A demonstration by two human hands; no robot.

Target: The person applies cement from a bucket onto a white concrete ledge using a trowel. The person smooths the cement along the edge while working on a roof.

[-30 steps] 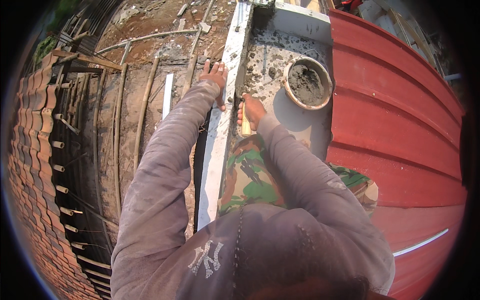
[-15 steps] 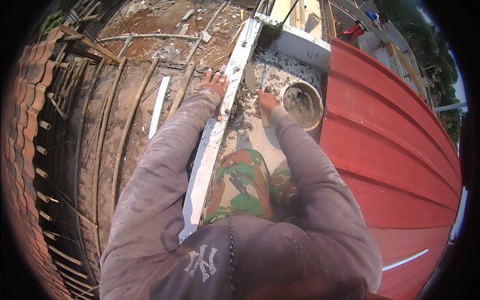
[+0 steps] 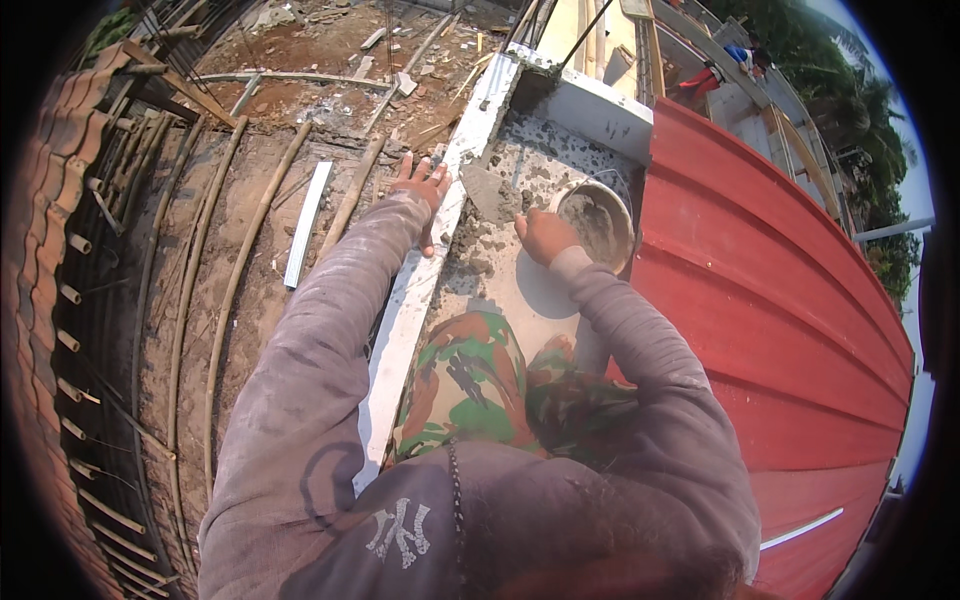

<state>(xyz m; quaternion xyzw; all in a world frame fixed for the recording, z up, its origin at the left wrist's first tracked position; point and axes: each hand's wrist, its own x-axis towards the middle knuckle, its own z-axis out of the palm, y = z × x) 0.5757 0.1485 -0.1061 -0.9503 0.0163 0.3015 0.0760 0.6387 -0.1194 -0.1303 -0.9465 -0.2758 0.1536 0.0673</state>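
My left hand (image 3: pixel 424 192) rests with spread fingers on the top of the low white wall (image 3: pixel 408 305), near its outer edge. Closed around the handle of a trowel, my right hand (image 3: pixel 548 238) is inside the narrow trough-like space beside that wall. The trowel's grey, mortar-coated blade (image 3: pixel 487 194) points left toward the wall's inner face; its handle is hidden in my fist. Just right of this hand stands a round bucket (image 3: pixel 628 232) with wet grey mortar (image 3: pixel 596 215) in it. Mortar spatters cover the floor around the blade.
A red ribbed metal roof (image 3: pixel 770 290) slopes along the right. Left of the wall lies a lower area with bamboo poles (image 3: pixel 262 225), a white strip (image 3: pixel 308 225) and rubble. Roof tiles (image 3: pixel 45 300) edge the far left. Another person (image 3: pixel 745 58) is at upper right.
My right hand has turned, swinging the trowel blade leftward and nearer to the wall. My left hand stays on the wall, and the view has shifted slightly.
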